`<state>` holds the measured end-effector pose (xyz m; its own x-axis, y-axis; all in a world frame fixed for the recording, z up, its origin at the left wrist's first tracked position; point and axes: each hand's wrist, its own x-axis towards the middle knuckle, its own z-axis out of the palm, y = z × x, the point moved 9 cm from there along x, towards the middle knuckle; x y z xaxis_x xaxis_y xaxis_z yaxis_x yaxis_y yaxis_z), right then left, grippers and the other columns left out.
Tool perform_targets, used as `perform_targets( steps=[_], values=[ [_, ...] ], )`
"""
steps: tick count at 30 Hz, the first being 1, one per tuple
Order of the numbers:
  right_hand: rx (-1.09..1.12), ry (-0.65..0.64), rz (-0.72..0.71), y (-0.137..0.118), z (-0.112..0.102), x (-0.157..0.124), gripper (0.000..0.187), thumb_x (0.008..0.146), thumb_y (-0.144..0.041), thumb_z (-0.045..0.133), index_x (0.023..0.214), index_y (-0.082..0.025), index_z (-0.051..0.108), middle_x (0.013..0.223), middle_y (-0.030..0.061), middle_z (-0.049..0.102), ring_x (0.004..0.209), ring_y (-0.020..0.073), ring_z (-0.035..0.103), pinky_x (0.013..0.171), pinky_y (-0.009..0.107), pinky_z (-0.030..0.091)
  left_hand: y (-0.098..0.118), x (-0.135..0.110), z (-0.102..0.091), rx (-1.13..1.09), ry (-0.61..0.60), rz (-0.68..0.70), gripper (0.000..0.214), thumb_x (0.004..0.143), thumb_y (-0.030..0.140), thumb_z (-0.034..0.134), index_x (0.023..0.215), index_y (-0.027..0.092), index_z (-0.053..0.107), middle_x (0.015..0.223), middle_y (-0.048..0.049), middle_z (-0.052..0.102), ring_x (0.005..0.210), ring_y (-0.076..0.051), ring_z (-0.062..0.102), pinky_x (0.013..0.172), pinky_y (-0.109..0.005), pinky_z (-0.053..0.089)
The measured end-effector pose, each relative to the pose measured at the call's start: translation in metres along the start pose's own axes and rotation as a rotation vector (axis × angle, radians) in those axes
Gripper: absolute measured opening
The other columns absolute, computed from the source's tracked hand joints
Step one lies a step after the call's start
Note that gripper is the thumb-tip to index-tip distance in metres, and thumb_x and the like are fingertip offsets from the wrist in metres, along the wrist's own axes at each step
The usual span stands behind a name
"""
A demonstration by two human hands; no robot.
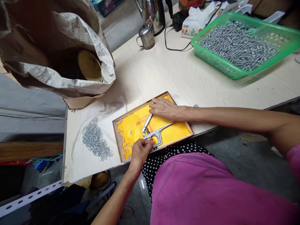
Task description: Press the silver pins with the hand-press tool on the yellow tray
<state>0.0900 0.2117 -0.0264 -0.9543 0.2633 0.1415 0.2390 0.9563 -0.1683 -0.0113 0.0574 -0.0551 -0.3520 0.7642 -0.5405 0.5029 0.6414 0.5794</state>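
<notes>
A shallow wooden tray (181, 120) with a yellow liner lies at the table's near edge. On it rests a metal hand plier tool (153, 132) with two long handles. My right hand (164, 108) lies over the upper handle, fingers curled down on it. My left hand (140, 151) is closed in a pinch at the tool's jaw; what it pinches is too small to make out. Several small metal pins (122, 137) line the tray's left side.
A loose pile of metal pins (96, 142) lies on the table left of the tray. A green basket (236, 70) full of pins stands at the back right. A woven sack (70, 62) sits back left; a steel mug (146, 36), kettle (153, 14) and tissue pack (195, 23) are behind.
</notes>
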Motion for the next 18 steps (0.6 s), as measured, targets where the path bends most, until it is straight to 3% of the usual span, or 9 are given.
perform_targets(
  steps=[5,13,18],
  values=[
    [-0.214,0.012,-0.111,0.005,0.002,0.021,0.021,0.102,-0.016,0.045,0.091,-0.018,0.062,0.096,0.0076,0.064,0.1,0.0245,0.048,0.079,0.037,0.035,0.002,0.0,0.002,0.072,-0.003,-0.02,0.029,0.076,0.042,0.061,0.062,0.017,0.066,0.061,-0.0007,0.062,0.061,-0.015,0.056,0.058,-0.024,0.035],
    [-0.258,0.098,-0.101,0.007,0.001,0.012,0.023,0.104,-0.016,0.043,0.091,-0.019,0.062,0.09,0.0071,0.063,0.095,0.0243,0.048,0.074,0.037,0.031,0.005,0.001,0.003,0.144,-0.006,-0.02,0.027,0.078,0.039,0.06,0.064,0.017,0.065,0.062,0.0002,0.06,0.062,-0.015,0.054,0.059,-0.025,0.033],
    [-0.281,0.174,-0.163,-0.001,-0.015,0.01,0.031,0.106,-0.014,0.036,0.091,-0.019,0.062,0.089,0.0059,0.062,0.091,0.0226,0.047,0.073,0.037,0.028,0.004,0.001,0.005,0.143,-0.008,-0.017,0.026,0.079,0.038,0.059,0.063,0.018,0.063,0.059,0.0009,0.058,0.061,-0.015,0.053,0.06,-0.025,0.033]
  ],
)
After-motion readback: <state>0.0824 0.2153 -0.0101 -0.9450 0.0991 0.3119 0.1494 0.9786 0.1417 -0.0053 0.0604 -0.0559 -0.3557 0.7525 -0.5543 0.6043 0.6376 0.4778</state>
